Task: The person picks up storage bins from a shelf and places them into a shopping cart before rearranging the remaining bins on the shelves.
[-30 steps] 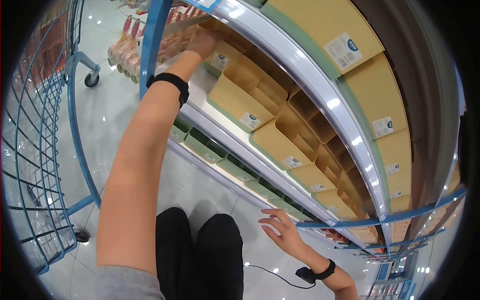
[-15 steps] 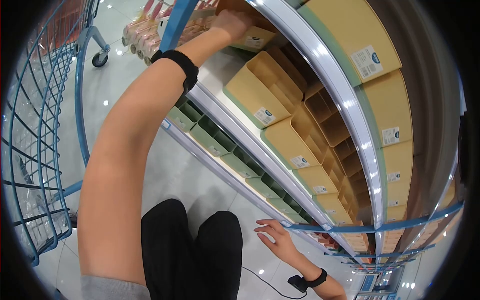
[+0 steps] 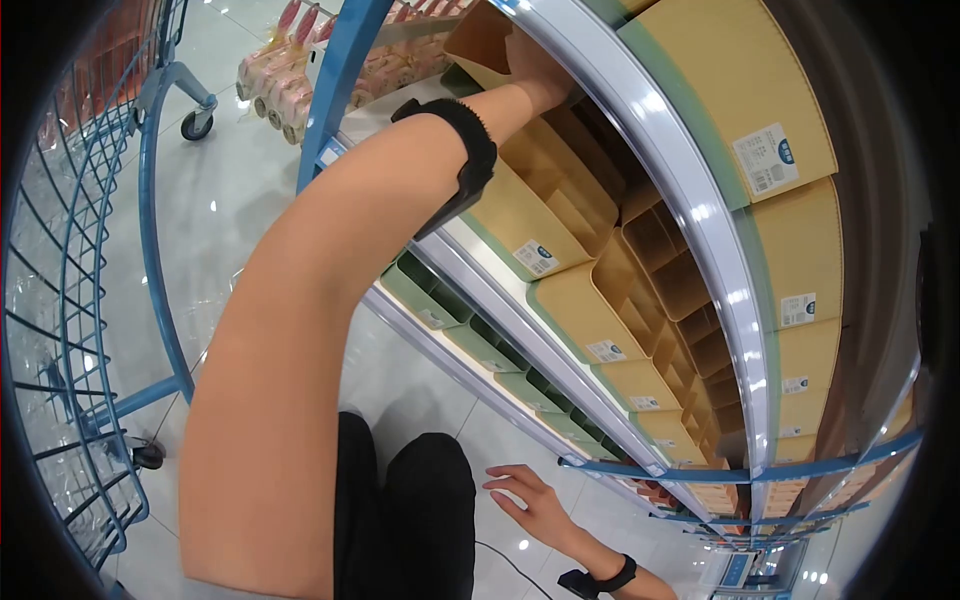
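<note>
Legs: black trousers at the bottom of the view, over a glossy pale floor.
Right hand: low, near the legs, fingers spread wide and holding nothing; a black wrist strap sits behind it.
Trolley: blue wire trolley to the left, standing on the floor.
Lower shelf: a row of green organiser boxes, open tops up.
Middle shelf: tan divided organiser boxes side by side, each with a white label on its front.
Left arm: stretched up and forward across the shelves, black wristband on the wrist.
Left hand: at the far end of the middle shelf, its grip closed on the wall of one tan box, which is tilted and raised above its neighbours.
Top shelf: more tan boxes, labels facing out.
Far left: pink packets stacked low beyond the blue shelf post.
</note>
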The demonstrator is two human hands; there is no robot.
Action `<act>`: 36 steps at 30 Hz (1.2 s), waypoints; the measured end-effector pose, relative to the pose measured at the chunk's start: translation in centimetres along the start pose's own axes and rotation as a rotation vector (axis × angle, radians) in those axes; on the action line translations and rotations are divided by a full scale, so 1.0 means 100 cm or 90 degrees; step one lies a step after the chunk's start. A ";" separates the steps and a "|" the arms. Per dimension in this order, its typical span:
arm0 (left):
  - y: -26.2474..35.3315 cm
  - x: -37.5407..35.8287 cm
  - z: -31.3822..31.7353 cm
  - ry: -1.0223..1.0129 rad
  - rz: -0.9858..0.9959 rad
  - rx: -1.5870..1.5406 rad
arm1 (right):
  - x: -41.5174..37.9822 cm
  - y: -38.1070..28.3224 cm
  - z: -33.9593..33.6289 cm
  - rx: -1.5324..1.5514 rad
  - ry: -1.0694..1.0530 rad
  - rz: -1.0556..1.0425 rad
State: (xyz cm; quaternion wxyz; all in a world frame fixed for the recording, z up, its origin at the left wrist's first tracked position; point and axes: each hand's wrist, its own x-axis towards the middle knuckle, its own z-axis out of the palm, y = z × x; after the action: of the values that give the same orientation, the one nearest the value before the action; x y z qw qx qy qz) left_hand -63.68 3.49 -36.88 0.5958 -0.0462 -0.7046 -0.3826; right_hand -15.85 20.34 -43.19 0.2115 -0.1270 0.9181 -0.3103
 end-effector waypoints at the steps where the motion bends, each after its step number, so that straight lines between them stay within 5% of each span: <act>1: 0.002 -0.001 0.009 0.018 -0.022 -0.018 | 0.000 0.001 0.001 0.002 0.001 0.004; 6: 0.014 -0.001 0.005 -0.080 -0.298 -0.276 | 0.000 0.007 0.008 0.020 0.003 0.012; 9: 0.005 0.010 0.056 -0.188 -0.506 -0.332 | 0.001 0.013 0.016 0.031 -0.003 0.008; 11: -0.004 0.007 0.064 -0.477 0.020 0.183 | 0.003 0.012 0.018 0.037 -0.012 0.014; 13: -0.007 0.015 0.058 -0.472 -0.094 0.138 | 0.005 0.010 0.018 0.042 -0.018 0.017; 18: -0.013 0.030 0.021 -0.365 0.088 0.102 | 0.006 0.005 0.018 0.041 -0.049 0.022; 25: -0.006 0.023 0.017 -0.372 0.255 0.158 | 0.007 0.007 0.021 0.047 -0.054 0.042; 29: -0.007 0.022 0.025 -0.424 0.310 0.194 | 0.005 0.011 0.021 0.036 -0.056 0.046; 31: -0.018 0.031 0.018 -0.565 0.317 0.126 | 0.005 0.011 0.018 0.024 -0.043 0.046; 33: -0.048 0.034 0.033 -0.583 0.283 -0.058 | 0.003 0.010 0.013 0.025 -0.040 0.083; 36: -0.061 0.023 0.044 -0.602 0.260 -0.065 | -0.001 0.013 0.008 0.011 -0.035 0.114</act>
State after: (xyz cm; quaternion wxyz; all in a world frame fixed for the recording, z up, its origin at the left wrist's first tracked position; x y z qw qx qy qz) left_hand -71.06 0.86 -37.80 0.2715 -0.3800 -0.8539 -0.2297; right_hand -15.54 20.95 -44.59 0.2648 -0.0510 0.9170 -0.2940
